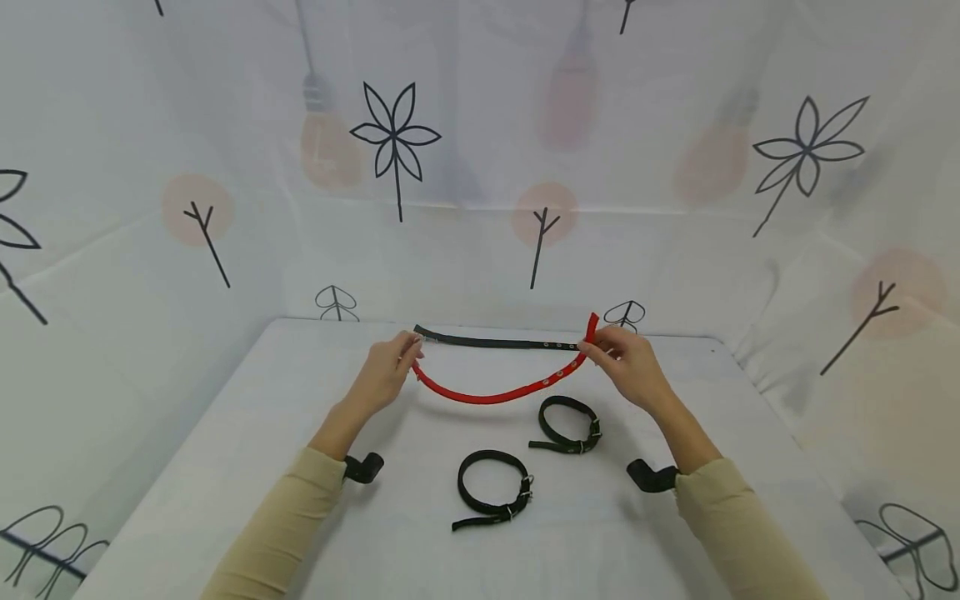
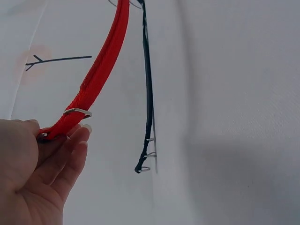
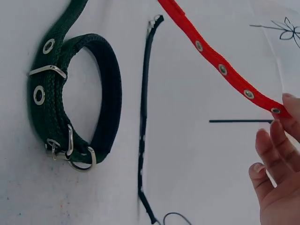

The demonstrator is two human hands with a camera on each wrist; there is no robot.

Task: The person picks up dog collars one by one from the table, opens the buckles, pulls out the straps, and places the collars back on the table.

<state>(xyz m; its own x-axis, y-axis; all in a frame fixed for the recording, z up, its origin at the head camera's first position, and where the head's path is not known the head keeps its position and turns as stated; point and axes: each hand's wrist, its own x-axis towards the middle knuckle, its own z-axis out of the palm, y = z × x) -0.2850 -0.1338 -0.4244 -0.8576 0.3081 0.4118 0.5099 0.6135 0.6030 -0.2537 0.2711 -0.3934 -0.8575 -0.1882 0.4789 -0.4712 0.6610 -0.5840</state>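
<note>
A red collar (image 1: 487,399) hangs in a sagging curve between both hands, above the table. My left hand (image 1: 384,371) pinches its buckle end; a metal loop (image 2: 78,111) shows close by in the left wrist view. With thumb and fingers my right hand (image 1: 626,364) grips the other end, near the eyelets (image 3: 248,94), and a short tip sticks up past it. Behind the red one, a dark collar (image 1: 487,342) lies stretched out straight. Nearer to me are two dark green collars, each buckled into a ring: one right of centre (image 1: 550,431), the other closer (image 1: 461,492).
The white table (image 1: 225,467) carries the collars. White cloth walls (image 1: 480,267) printed with flowers, twigs and bulbs stand behind it and at both sides. A black wrist mount (image 1: 364,468) juts from the left sleeve, another (image 1: 651,477) from the right.
</note>
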